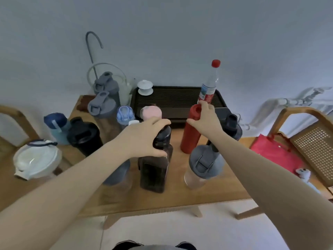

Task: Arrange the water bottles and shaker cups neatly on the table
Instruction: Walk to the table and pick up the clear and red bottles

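My left hand (146, 137) grips the cap of a dark square bottle (155, 170) standing upright near the table's front middle. My right hand (207, 120) is closed around the top of a tall red bottle (190, 138) just right of centre. In front of the red bottle stands a clear shaker cup with a grey lid (203, 163). A dark-lidded bottle (233, 126) sits behind my right wrist. At the left are a black shaker (82, 136), a blue bottle (55, 127), two grey-lidded shakers (102, 105), a light-blue-capped bottle (125, 114) and a pink-capped one (151, 112).
A dark slatted tea tray (173, 100) lies at the back of the wooden table (180, 199), with a clear red-capped water bottle (210, 83) on it and a white lidded cup (145, 88). A white-lidded jug (37, 159) stands far left. Chairs flank both sides; a red bag (273, 152) lies on the right one.
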`<state>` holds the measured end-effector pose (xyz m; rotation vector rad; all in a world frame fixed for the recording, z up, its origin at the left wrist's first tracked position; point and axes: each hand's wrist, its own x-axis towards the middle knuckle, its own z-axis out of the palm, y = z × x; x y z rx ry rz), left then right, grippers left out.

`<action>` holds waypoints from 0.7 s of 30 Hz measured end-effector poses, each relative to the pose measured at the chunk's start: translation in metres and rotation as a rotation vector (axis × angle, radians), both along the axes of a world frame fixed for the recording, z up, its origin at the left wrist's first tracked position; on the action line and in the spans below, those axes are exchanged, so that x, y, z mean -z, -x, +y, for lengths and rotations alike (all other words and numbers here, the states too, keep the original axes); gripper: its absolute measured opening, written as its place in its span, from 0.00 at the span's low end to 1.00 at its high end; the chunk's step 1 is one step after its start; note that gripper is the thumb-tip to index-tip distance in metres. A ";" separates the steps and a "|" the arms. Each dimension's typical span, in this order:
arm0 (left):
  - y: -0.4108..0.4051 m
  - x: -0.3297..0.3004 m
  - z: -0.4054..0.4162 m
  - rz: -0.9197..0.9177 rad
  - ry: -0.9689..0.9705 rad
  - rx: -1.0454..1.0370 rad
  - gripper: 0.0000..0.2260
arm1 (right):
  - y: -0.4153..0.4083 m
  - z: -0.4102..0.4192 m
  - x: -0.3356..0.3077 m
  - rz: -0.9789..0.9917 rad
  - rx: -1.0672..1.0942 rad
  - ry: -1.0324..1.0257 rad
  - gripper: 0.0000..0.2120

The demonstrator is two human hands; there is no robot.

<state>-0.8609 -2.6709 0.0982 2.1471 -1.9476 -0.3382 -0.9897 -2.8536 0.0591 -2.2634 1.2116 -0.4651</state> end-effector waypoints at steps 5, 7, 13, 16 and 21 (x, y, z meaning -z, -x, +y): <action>0.003 0.011 -0.003 0.238 0.087 -0.168 0.33 | 0.006 -0.003 0.001 -0.039 -0.032 0.010 0.34; 0.005 0.013 -0.001 0.337 0.139 -0.249 0.34 | 0.008 -0.003 -0.002 -0.063 -0.043 0.016 0.32; 0.016 -0.018 -0.004 0.617 0.506 -0.302 0.30 | 0.017 0.015 -0.050 -0.507 0.031 0.164 0.33; 0.014 -0.062 -0.014 0.794 0.730 -0.335 0.28 | 0.014 0.022 -0.102 -0.727 -0.034 0.180 0.32; -0.010 -0.136 -0.012 0.866 0.931 -0.293 0.25 | -0.009 0.038 -0.177 -1.003 -0.167 0.243 0.27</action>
